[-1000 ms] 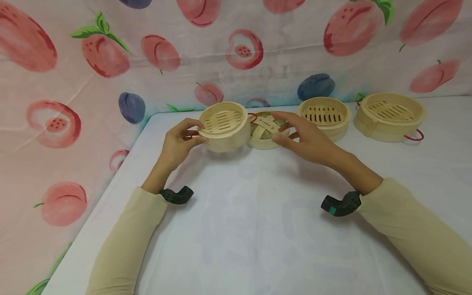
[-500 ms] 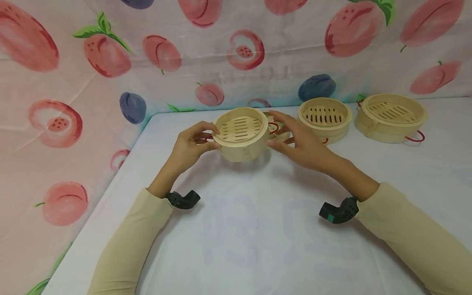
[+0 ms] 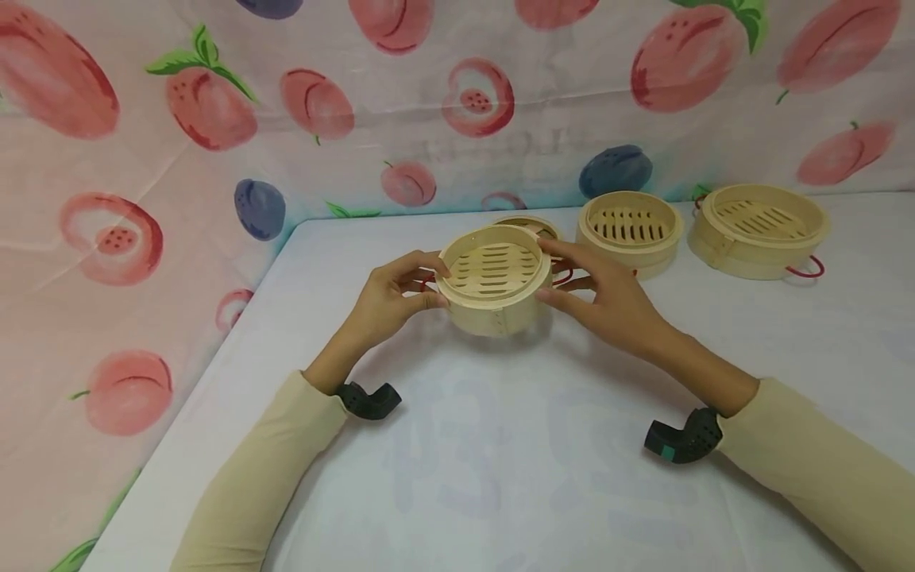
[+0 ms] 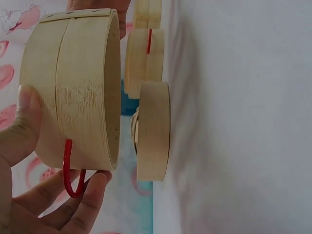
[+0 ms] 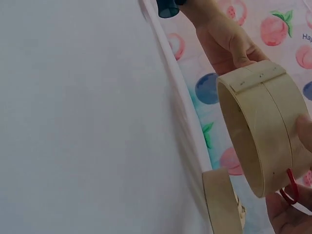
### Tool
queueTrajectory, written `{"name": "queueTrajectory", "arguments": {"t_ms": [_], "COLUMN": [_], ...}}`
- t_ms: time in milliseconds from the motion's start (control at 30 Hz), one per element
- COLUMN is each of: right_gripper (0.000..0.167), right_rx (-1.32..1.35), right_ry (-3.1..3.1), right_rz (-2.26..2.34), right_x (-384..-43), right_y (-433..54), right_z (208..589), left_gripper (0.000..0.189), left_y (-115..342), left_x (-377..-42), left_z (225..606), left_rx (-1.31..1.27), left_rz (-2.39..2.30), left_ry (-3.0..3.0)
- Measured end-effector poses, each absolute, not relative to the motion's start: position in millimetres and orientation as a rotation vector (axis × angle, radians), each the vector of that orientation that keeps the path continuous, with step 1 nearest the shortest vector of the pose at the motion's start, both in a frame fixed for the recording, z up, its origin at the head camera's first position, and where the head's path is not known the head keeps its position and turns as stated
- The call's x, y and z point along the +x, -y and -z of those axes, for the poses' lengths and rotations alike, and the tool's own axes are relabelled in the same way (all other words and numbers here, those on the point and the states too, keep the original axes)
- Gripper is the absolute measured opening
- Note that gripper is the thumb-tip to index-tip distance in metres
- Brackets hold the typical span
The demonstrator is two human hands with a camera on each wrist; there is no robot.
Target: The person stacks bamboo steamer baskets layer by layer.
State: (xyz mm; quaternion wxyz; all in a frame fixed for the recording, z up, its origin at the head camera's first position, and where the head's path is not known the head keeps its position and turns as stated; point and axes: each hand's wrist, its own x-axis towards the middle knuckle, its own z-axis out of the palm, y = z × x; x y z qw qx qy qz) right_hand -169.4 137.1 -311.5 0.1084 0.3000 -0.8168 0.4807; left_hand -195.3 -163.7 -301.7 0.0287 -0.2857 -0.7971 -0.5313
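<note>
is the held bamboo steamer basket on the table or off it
Off: left hand and right hand hold the bamboo steamer basket; the left wrist view shows it clear of the tabletop.

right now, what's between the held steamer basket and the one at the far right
In the head view, the right hand, then another slotted basket, lie between the held basket and the far-right basket.

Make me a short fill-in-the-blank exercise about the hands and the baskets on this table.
1. The steamer basket held by the left hand and right hand has handle loops coloured ____.
2. Besides it, ____ slatted baskets stand on the table.
3. In the head view, the larger of these two stands to the other's ____.

Missing words: red; two; right.
</note>
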Motion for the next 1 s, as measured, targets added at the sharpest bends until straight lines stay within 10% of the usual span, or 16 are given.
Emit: {"name": "queueTrajectory", "arguments": {"t_ms": [1000], "right_gripper": [0.063], "right_rx": [0.752], "right_ry": [2.327], "right_rz": [-1.588], "right_x": [-127.4], "right_y": [-183.6], "right_z": [340.3], "left_gripper": [0.074], "left_y": [113.0], "left_x": [-157.5], "left_z": [315.2], "left_rx": [-0.888], "left_rz": [1.843], "left_ry": [2.471]}}
